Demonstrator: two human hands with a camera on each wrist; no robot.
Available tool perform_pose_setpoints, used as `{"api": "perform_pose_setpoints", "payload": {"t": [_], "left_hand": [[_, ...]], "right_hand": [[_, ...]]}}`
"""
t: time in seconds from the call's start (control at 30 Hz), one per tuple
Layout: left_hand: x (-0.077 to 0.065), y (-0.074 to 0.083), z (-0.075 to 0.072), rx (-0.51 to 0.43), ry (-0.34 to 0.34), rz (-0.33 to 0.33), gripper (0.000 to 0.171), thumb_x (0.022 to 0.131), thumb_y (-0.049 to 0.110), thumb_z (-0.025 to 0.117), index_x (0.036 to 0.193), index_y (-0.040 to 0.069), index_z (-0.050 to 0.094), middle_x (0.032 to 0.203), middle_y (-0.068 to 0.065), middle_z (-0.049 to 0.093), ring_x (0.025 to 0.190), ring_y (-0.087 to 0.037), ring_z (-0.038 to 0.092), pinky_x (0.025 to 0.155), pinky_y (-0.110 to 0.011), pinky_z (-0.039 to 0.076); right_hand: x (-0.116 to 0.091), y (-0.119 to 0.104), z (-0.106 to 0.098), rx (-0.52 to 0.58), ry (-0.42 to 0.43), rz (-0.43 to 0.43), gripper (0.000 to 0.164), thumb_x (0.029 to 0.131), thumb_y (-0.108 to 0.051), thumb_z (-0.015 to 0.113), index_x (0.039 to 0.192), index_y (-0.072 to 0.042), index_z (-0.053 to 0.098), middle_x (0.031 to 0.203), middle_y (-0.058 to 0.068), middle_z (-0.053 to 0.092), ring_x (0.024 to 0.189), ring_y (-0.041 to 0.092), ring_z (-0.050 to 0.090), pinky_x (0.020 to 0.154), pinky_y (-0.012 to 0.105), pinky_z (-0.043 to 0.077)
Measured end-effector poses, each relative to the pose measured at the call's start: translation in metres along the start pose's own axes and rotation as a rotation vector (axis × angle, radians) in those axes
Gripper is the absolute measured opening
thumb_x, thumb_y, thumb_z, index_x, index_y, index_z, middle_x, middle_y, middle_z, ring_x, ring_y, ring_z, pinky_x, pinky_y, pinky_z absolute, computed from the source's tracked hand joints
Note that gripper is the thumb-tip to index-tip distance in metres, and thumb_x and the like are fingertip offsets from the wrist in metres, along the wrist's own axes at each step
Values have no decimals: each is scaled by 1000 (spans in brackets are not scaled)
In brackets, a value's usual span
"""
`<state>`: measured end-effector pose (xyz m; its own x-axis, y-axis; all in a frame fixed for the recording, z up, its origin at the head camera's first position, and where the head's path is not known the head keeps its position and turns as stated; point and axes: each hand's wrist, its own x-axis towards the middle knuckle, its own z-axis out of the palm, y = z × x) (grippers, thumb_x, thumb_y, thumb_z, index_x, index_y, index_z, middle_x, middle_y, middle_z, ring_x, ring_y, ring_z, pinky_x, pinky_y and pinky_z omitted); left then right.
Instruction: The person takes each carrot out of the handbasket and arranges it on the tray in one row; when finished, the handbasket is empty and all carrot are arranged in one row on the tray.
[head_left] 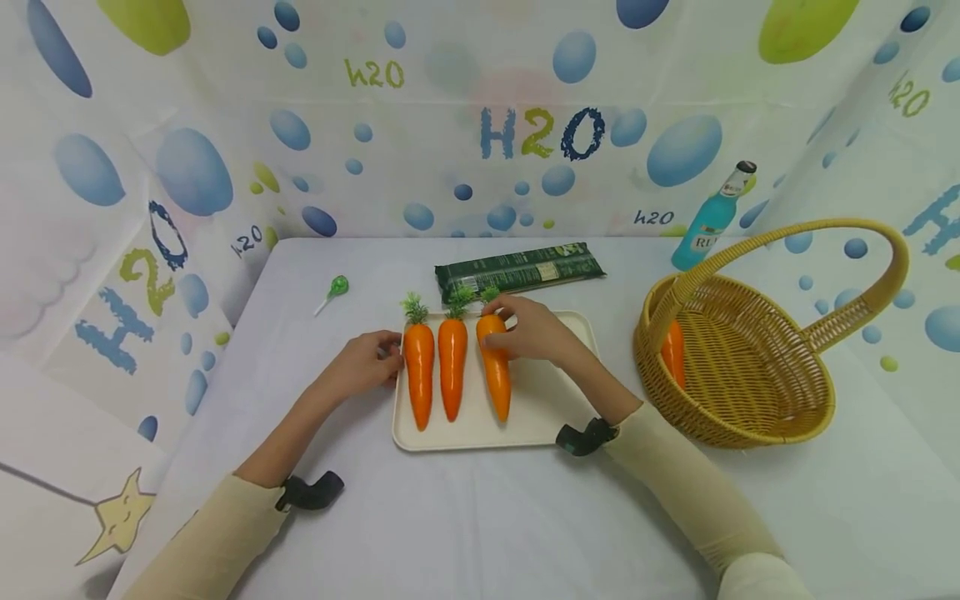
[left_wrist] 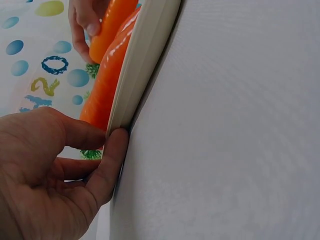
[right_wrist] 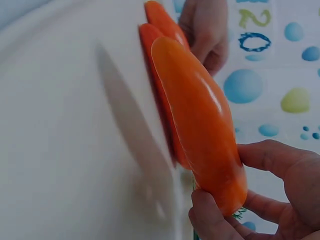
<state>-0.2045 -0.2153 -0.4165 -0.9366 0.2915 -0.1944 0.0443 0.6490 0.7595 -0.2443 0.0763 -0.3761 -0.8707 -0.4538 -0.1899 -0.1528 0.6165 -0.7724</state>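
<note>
Seen from the head, a person works at a white-covered worktop [head_left: 465, 525], both arms reaching over a cream tray [head_left: 551, 400]. The left grip [head_left: 367, 362] is at the tray's left edge, beside the left carrot [head_left: 420, 371]. The right grip [head_left: 528, 333] holds the right carrot [head_left: 497, 375] near its leafy end, tip toward the person. The middle carrot [head_left: 452, 367] lies close to the left one, with a wider gap between it and the held carrot; leafy tops cross the tray's far rim. Tray surface stretches from the held carrot to the right rim, under the right forearm. Beyond the far edge lies a green packet [head_left: 519, 271]; to its left, well apart, is a lollipop [head_left: 339, 286]. A strip of worktop separates the tray from a wicker basket [head_left: 652, 362] at right, its handle arching high, with another carrot [head_left: 672, 354] against the inner left wall. A blue bottle [head_left: 705, 233] stands behind the basket.

From the left wrist, thumb and finger pinch the tray's raised rim from either side. The two resting carrots overlap in view just inside that edge, while worktop spreads wide outside it.

From the right wrist, thumb and fingers clasp the held carrot by its thick end. It slants above the tray, its shadow falling apart from it on the cream surface; the other two lie behind.
</note>
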Motion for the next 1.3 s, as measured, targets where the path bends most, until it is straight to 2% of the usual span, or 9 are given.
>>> {"api": "perform_pose_setpoints", "payload": {"t": [0.17,0.37,0.53,0.7,0.83,1.0,1.2,1.3], "left_hand": [[0,0,2,-14,-3,4,50,95,10,56,138,-13,45,107,-19,61,74,-19,68,67,-31,58],[0,0,2,-11,-9,3,49,96,12,55,139,-11,45,109,-19,61,76,-19,68,68,-31,58],[1,0,2,7,3,17,49,96,13,55,138,-10,46,108,-19,61,75,-19,68,67,-31,58],[1,0,2,0,-5,28,49,96,12,55,138,-12,46,108,-20,62,75,-19,68,68,-32,58],[0,-1,3,-7,-16,23,49,96,11,55,138,-12,45,108,-19,62,74,-18,68,68,-31,57],[0,1,0,6,-6,20,47,95,9,54,137,-13,46,107,-19,62,74,-19,68,66,-31,58],[2,-1,-2,11,-10,-4,48,96,11,55,138,-11,46,108,-19,61,76,-18,68,68,-31,58],[2,-2,-1,16,-14,-13,49,96,13,55,138,-11,46,108,-18,61,77,-18,67,69,-31,57]], "right_hand": [[12,2,13,-100,12,-25,45,86,-28,75,126,-15,60,116,10,60,92,23,62,74,33,55],[15,3,20,-130,9,-19,43,87,-26,74,127,-16,61,116,8,60,92,22,61,71,32,54],[14,1,19,-147,5,-28,47,89,-27,73,131,-15,59,123,10,57,99,24,61,72,31,55],[3,-2,9,-175,-4,-23,54,91,-30,70,140,-16,54,135,14,50,112,30,58,85,39,54],[-22,-9,-10,-268,48,-48,60,91,-34,70,145,-18,49,139,15,46,117,32,55,87,44,53],[-66,-28,-46,-377,127,-63,64,91,-38,70,147,-23,45,140,11,45,119,29,53,87,47,53],[-121,-35,-94,-400,176,10,64,91,-41,70,147,-26,45,144,9,42,123,30,51,89,52,52],[-149,-30,-117,-408,184,41,62,90,-48,68,144,-26,48,140,5,47,120,28,52,91,53,50]]}}
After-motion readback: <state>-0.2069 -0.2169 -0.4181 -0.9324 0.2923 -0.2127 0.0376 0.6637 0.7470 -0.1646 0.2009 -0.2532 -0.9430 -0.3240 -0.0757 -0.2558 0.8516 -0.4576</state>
